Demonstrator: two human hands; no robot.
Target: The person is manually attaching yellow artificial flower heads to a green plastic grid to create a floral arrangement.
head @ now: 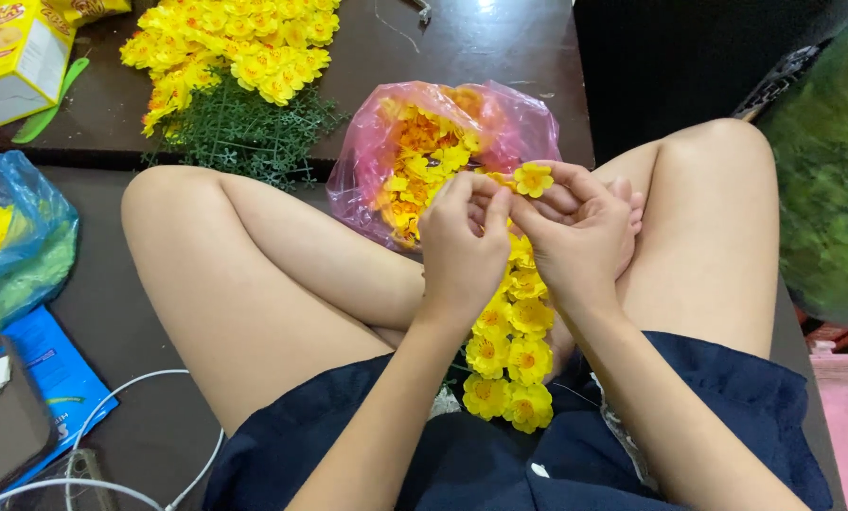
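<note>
My left hand (462, 248) and my right hand (575, 237) meet in front of me above my crossed legs. Between the fingertips of both hands sits one small yellow artificial flower (534, 178). Below the hands a string of the same yellow flowers (514, 350) hangs down into my lap. Just beyond the hands lies a pink plastic bag (509, 128), open and full of loose yellow flowers (422, 151).
A heap of yellow flowers on green plastic stems (239, 57) lies at the back on the dark floor. At the left are a yellow box (17, 57), a blue bag (26, 237), a blue packet (55, 374) and white cables (112, 416). A green bag (826, 180) sits right.
</note>
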